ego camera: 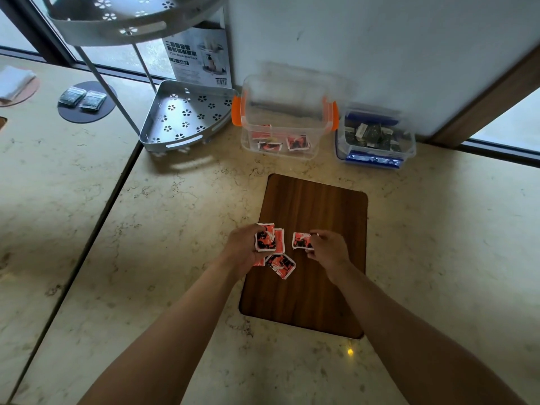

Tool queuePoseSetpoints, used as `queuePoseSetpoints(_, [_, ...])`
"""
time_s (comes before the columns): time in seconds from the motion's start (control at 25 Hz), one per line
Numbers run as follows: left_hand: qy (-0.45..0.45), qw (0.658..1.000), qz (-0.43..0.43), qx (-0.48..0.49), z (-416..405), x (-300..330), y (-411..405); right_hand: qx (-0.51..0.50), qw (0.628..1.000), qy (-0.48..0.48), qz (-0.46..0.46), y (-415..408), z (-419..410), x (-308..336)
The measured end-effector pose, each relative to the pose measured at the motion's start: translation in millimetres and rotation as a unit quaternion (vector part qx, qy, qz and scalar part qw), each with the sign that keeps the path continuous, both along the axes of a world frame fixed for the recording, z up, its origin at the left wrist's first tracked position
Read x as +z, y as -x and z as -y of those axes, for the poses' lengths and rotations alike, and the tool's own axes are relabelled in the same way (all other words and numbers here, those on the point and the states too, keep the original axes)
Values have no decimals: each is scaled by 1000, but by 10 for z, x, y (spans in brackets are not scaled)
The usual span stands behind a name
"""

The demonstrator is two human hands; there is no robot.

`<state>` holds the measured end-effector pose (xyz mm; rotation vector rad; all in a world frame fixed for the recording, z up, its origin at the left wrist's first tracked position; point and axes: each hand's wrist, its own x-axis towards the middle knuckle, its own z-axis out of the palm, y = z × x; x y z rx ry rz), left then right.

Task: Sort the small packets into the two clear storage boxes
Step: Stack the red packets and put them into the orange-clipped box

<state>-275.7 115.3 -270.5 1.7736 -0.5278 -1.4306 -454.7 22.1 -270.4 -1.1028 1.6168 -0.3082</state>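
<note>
Over the brown wooden board (318, 206), my left hand (241, 248) grips a small stack of red packets (268, 238). My right hand (328, 248) pinches a single red packet (301, 240) by its right edge. Another red packet (281, 265) lies on the board just below the stack. At the back stands a clear box with orange latches (285, 124), open, holding several red packets. To its right a clear box with blue latches (374, 138) holds several dark green packets.
A grey perforated corner rack (184, 115) and its carton (201, 57) stand at the back left. Two dark packets (83, 97) lie on a round black coaster on the left counter. A white wall rises behind the boxes.
</note>
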Motion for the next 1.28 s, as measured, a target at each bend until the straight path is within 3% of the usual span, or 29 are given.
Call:
queuePoseSetpoints(0.08, [-4,999,33,-32,-11,-48,30,-69,993,-57,77,1,-17,37])
queuePoseSetpoints(0.16, [8,994,-87,61,7,59,45,-120,974,-97,165,-53,-72,89])
queuePoseSetpoints(0.24, [-25,945,-268,184,79,157,82,-133,962,-112,211,-158,-151,167])
queuePoseSetpoints(0.28, [-28,937,-287,199,92,171,94,-116,964,-108,212,-222,-190,204])
queuePoseSetpoints(0.4, [-7,936,-283,210,35,173,86,16,990,-45,134,-394,-313,230])
queuePoseSetpoints(0.52, [10,937,-281,209,-20,161,25,111,990,-4,81,-485,-376,158])
queuePoseSetpoints(0.72, [9,932,-283,226,-52,121,-31,79,987,-30,140,-513,-416,205])
queuePoseSetpoints(0.8, [5,933,-280,226,-54,131,-32,112,985,-25,131,-519,-409,241])
queuePoseSetpoints(0.96, [0,953,-223,207,-62,160,-30,223,974,32,33,-463,-361,198])
queuePoseSetpoints(1.08, [-17,959,-189,212,-102,177,-29,226,970,71,-62,-291,-352,150])
queuePoseSetpoints(1.28, [-45,952,-203,226,-181,184,6,320,926,118,-163,-65,-597,-50])
